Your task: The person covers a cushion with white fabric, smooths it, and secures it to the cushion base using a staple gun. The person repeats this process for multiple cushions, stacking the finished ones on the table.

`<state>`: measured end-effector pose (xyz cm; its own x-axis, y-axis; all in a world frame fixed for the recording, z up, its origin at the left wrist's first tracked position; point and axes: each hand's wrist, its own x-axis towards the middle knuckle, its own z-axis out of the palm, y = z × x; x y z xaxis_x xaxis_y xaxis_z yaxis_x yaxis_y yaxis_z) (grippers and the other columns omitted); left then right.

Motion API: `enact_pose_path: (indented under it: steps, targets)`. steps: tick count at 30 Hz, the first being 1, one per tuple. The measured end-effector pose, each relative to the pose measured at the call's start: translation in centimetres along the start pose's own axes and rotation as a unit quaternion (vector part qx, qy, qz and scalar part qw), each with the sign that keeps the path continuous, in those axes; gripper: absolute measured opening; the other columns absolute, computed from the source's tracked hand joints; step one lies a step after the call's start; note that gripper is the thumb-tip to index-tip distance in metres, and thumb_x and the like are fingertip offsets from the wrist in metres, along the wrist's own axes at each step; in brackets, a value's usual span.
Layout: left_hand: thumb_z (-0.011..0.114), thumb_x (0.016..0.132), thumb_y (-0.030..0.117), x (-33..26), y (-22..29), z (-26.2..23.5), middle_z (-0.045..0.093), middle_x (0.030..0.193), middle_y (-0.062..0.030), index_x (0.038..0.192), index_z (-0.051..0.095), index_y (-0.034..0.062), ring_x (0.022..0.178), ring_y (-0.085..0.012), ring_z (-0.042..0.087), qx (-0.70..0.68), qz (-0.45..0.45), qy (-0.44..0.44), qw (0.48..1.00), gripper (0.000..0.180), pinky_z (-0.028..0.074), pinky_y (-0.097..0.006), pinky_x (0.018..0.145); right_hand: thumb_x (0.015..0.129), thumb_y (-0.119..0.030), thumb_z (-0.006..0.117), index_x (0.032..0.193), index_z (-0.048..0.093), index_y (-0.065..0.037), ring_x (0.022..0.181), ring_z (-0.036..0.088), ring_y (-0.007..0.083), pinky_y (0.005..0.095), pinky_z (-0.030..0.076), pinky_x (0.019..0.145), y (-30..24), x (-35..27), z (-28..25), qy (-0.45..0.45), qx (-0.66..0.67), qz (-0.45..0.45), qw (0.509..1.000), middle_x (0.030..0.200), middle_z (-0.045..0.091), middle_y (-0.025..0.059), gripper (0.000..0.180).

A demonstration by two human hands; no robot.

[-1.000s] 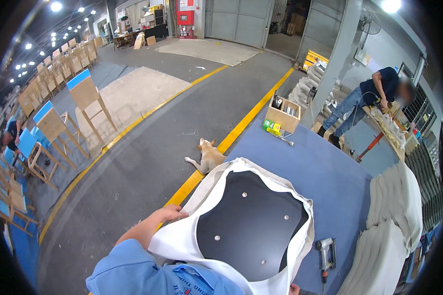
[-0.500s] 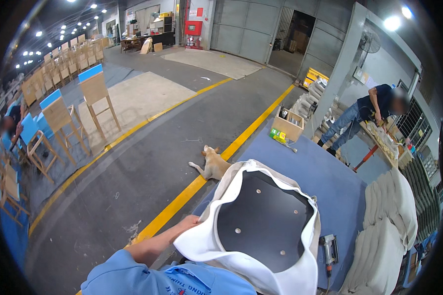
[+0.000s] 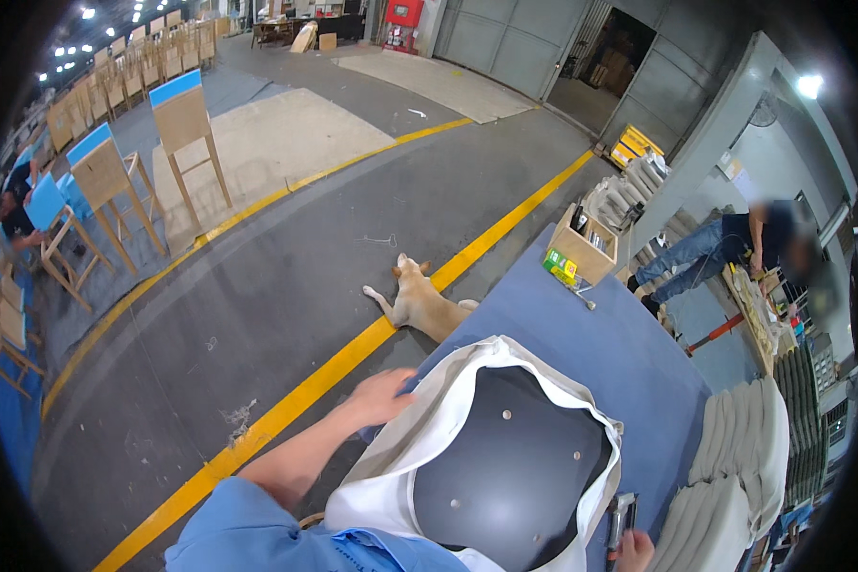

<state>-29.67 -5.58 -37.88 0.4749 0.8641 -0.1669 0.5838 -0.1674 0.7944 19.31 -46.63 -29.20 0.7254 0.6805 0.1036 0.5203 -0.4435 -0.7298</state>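
Note:
A dark seat panel [image 3: 510, 467] with several small round holes lies in front of me on the blue-topped table. White fabric [image 3: 391, 472] wraps its sides, and the loose edge is folded in around the rim. My left hand [image 3: 379, 398] is at the cover's upper left edge, fingers stretched out; whether the fingertips touch the fabric is hard to tell. At the panel's lower right, my right hand [image 3: 633, 551] has its fingers curled round the lower end of a pneumatic staple gun [image 3: 622, 520]. Part of that hand is cut off by the picture's edge.
A wooden box of tools [image 3: 582, 246] stands at the table's far end, a green-yellow carton beside it. Stacked pale cushions [image 3: 734, 458] line the right side. A dog [image 3: 419, 300] lies on the floor left of the table. Another person [image 3: 734, 243] works at a bench.
My left hand has let go of the cover's edge and opened. The right hand has come into view at the staple gun. My view has turned a little, shifting the surroundings.

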Motion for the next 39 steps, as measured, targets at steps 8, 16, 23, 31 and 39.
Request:
enact_pose_path:
  steps: [8, 16, 23, 31, 39]
  targets:
    - [0.058, 0.094, 0.018, 17.6, 2.8, 4.5, 0.068, 0.134, -0.0202, 0.137, 0.066, 0.008, 0.123, -0.0371, 0.065, -0.009, -0.013, 0.008, 1.0, 0.045, 0.051, -0.046, 0.107, 0.09, -0.016, 0.079, 0.106, 0.07, 0.001, 0.092, 0.072, 0.0255, 0.038, 0.056, 0.085, -22.0, 14.9, 32.3, -0.187, 0.019, -0.195, 0.963, 0.097, 0.074, 0.0138, 0.025]
    - [0.062, 0.092, 0.025, 21.5, 0.7, 6.9, 0.076, 0.109, -0.0173, 0.113, 0.079, 0.0152, 0.103, -0.0365, 0.072, -0.132, -0.104, 0.028, 0.985, 0.029, 0.057, -0.046, 0.091, 0.078, -0.024, 0.086, 0.113, 0.05, -0.003, 0.109, 0.058, 0.043, 0.0513, 0.046, 0.096, -26.6, 17.0, 44.1, -0.181, -0.167, -0.217, 0.945, 0.109, 0.063, 0.0213, 0.054]
    - [0.066, 0.097, 0.033, 22.4, 0.8, 7.1, 0.076, 0.107, -0.0191, 0.114, 0.079, 0.012, 0.103, -0.0382, 0.073, -0.153, -0.163, 0.07, 0.972, 0.031, 0.056, -0.047, 0.09, 0.076, -0.021, 0.086, 0.117, 0.049, -0.003, 0.112, 0.057, 0.0423, 0.0521, 0.044, 0.098, -26.5, 16.6, 44.3, -0.176, -0.197, -0.171, 0.949, 0.111, 0.062, 0.0211, 0.058]
    - [0.065, 0.099, 0.034, 22.1, 1.0, 7.7, 0.076, 0.107, -0.0197, 0.112, 0.079, 0.011, 0.103, -0.0414, 0.072, -0.173, -0.158, 0.096, 0.967, 0.03, 0.056, -0.052, 0.089, 0.074, -0.018, 0.085, 0.119, 0.047, -0.002, 0.108, 0.058, 0.0448, 0.0535, 0.045, 0.095, -25.7, 17.9, 43.3, -0.161, -0.199, -0.171, 0.951, 0.109, 0.062, 0.0239, 0.061]
    - [0.065, 0.098, 0.036, 22.4, 0.7, 7.8, 0.075, 0.106, -0.0211, 0.108, 0.079, 0.0094, 0.102, -0.0429, 0.071, -0.194, -0.162, 0.124, 0.959, 0.031, 0.055, -0.053, 0.09, 0.075, -0.023, 0.088, 0.132, 0.05, -0.003, 0.114, 0.057, 0.0433, 0.0525, 0.045, 0.1, -25.3, 18.0, 44.0, -0.165, -0.181, -0.2, 0.949, 0.116, 0.062, 0.0214, 0.071]
